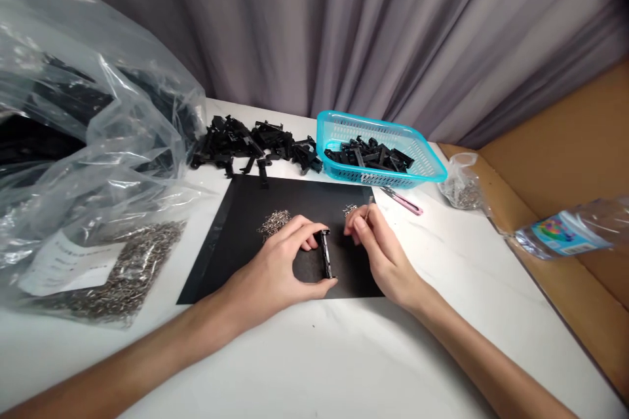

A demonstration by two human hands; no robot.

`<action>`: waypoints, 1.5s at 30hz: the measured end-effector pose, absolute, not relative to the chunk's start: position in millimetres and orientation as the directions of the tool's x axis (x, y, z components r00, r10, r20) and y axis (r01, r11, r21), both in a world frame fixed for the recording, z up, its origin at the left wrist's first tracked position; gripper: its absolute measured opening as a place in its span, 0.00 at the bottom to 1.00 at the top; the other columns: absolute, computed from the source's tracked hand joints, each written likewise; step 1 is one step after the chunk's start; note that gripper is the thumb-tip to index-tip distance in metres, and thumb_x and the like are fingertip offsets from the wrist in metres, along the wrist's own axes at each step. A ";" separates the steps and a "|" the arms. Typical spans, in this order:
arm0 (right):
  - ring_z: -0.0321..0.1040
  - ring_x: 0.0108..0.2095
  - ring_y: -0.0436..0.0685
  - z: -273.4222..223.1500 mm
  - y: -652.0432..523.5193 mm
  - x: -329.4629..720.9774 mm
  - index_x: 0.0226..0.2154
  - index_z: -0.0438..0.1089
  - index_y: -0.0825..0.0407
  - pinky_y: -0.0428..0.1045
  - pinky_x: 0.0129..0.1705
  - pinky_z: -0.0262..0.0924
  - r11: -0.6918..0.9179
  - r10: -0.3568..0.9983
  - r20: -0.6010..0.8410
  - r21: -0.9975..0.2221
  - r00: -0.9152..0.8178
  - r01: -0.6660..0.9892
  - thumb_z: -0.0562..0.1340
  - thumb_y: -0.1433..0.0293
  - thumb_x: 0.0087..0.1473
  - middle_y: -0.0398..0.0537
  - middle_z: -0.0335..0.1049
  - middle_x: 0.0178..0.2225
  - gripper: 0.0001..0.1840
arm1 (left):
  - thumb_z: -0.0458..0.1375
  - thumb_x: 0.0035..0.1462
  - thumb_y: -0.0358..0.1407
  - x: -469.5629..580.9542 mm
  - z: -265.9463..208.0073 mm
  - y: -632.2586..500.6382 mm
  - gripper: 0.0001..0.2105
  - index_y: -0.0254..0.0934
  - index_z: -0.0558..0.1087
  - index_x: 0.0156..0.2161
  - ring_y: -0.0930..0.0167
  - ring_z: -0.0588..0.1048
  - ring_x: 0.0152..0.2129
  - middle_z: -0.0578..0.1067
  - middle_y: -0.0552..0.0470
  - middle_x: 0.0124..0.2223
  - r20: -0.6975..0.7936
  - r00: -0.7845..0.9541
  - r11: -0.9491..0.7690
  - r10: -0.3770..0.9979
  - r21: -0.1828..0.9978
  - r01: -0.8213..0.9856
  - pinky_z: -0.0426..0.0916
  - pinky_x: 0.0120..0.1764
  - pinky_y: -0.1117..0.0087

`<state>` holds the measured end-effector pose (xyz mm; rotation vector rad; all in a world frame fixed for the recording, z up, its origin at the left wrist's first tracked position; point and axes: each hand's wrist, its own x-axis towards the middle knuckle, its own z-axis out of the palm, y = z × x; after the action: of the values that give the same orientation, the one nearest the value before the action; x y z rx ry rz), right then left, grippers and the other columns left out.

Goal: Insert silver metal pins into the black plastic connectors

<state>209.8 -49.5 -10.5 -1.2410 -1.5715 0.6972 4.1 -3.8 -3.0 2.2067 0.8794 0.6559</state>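
Note:
Between thumb and fingers, my left hand [280, 262] grips a narrow black plastic part [325, 255] by its two ends, above a black mat [211, 268]. My right hand [381, 245] is closed in a pinch to the right of the part, apart from it; whatever its fingertips hold is too small to make out. A heap of small metal springs or clips [275, 222] lies just beyond my left hand. Beside my right fingertips is a smaller heap of the same metal pieces [350, 209], partly hidden.
A blue basket [435, 170] with black parts stands at the back. Left of it lies a pile of black parts [236, 141]. A pink-handled cutter [405, 203], a small bag [464, 186], a bottle [565, 232], a bag of metal pieces [132, 268] and a large plastic bag [147, 91] surround the mat.

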 end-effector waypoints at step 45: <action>0.74 0.48 0.59 -15.3 -42.8 203.3 0.33 0.78 0.51 0.54 0.52 0.63 0.287 0.957 0.272 -0.939 -0.104 0.190 0.54 0.60 0.72 0.52 0.78 0.42 0.23 | 0.73 0.46 0.36 2.4 -4.4 -2.9 0.26 0.38 0.74 0.52 0.71 0.73 0.35 0.71 0.54 0.40 0.255 0.602 -0.567 0.756 0.716 0.408 0.72 0.41 0.69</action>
<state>203.3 -42.8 -15.3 -1.0983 -1.5355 0.9435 2.4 -2.9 -4.4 2.2166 0.9155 0.7406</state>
